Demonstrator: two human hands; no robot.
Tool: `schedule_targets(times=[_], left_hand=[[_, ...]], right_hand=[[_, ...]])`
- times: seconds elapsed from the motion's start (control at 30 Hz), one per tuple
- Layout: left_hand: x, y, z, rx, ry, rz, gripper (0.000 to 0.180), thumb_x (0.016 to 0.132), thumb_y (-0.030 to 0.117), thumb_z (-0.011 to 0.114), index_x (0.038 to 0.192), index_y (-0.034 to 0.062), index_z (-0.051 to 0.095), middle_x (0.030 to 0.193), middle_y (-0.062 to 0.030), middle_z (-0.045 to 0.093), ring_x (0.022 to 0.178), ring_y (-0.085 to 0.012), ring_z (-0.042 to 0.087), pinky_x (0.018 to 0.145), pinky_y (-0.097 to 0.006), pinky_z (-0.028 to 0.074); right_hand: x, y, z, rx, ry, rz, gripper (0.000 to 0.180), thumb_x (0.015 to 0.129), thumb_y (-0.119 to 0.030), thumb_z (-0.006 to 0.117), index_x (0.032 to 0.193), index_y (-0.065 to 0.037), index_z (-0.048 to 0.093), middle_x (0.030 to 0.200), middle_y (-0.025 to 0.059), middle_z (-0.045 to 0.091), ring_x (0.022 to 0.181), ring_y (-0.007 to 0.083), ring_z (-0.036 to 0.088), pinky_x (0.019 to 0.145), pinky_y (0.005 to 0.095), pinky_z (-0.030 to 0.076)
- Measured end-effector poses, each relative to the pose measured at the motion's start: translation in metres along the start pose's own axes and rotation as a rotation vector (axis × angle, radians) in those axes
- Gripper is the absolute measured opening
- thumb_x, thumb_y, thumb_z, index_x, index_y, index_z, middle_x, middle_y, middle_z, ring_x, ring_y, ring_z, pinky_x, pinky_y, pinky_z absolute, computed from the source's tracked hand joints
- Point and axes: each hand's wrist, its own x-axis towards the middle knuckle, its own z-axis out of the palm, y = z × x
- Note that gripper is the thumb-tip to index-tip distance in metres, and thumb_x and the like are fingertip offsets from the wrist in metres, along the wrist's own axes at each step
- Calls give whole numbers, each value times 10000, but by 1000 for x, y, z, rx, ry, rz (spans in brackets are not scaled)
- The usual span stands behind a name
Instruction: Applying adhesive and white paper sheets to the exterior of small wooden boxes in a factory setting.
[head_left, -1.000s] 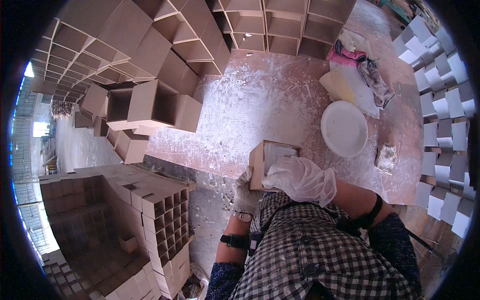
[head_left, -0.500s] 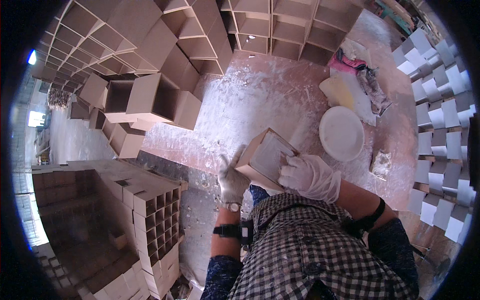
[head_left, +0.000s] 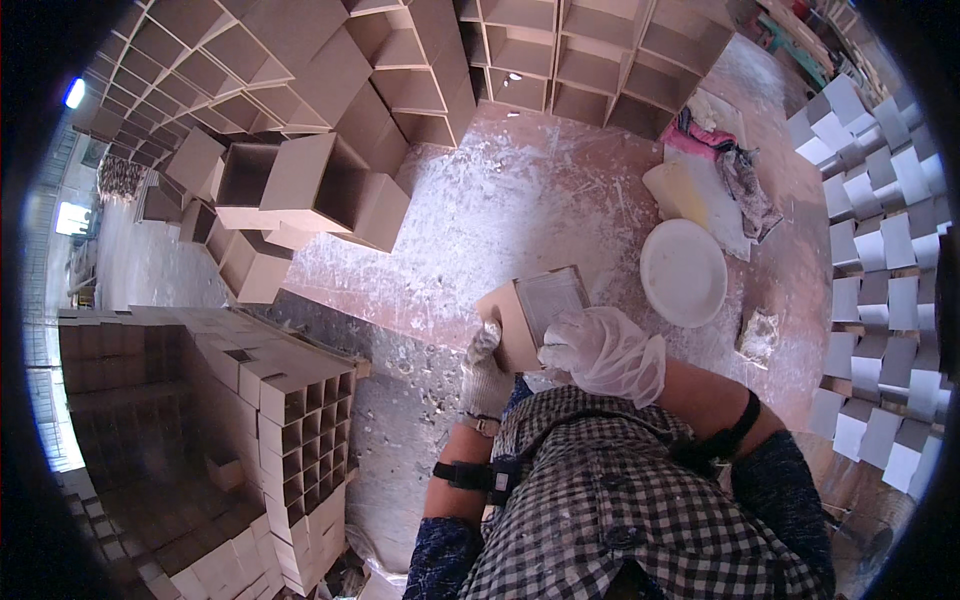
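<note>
I hold a small open wooden box tilted up in front of my chest, its pale inner face toward me. My left hand, in a knitted work glove, grips the box's lower left side. My right hand, in a thin white glove, rests on the box's lower right edge. Whether the right hand holds a tool or cloth is hidden.
A round white plate and a yellow sponge lie on the dusty reddish table to the right. Open wooden boxes stand at the left and back. Stacked boxes fill the lower left, white-faced ones the right.
The box has come up off the table and tilted toward me. My left hand has moved up from below and taken hold of its left side.
</note>
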Motion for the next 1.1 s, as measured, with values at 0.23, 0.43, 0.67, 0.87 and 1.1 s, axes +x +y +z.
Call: schedule_targets(times=[0.23,0.43,0.67,0.87,1.1], left_hand=[[15,28,-8,92,-113,-122,399,884,291,619,1174,23,565,1124,-74,611,1011,-187,600,863,-352,509],[30,45,-14,227,-89,-134,406,906,303,591,1176,1,557,1116,-92,613,1011,-196,597,866,-350,507],[33,49,-10,195,-84,-162,384,869,258,643,1126,-20,580,1061,-105,630,971,-201,611,849,-345,506],[34,54,-10,176,-68,-207,374,871,256,642,1119,-18,583,1037,-106,634,945,-204,618,815,-348,525],[43,53,-17,323,-33,-153,442,894,355,605,1133,-17,584,1056,-97,632,934,-177,612,789,-315,514]], right_hand=[[-32,36,26,13,-271,68,112,794,-159,573,889,-108,600,928,47,560,881,235,573,771,342,488],[-15,34,20,-224,-268,-151,140,843,-180,560,943,-108,626,973,66,582,888,247,575,755,346,486],[22,30,19,40,228,8,193,784,-152,556,970,-129,604,892,65,565,799,253,573,672,371,486],[-12,33,39,-158,-7,-231,71,744,-172,567,800,-149,530,828,35,497,807,219,551,652,353,486],[14,41,17,-407,-85,-222,47,722,-167,596,753,-157,562,791,12,510,826,193,544,679,329,477]])
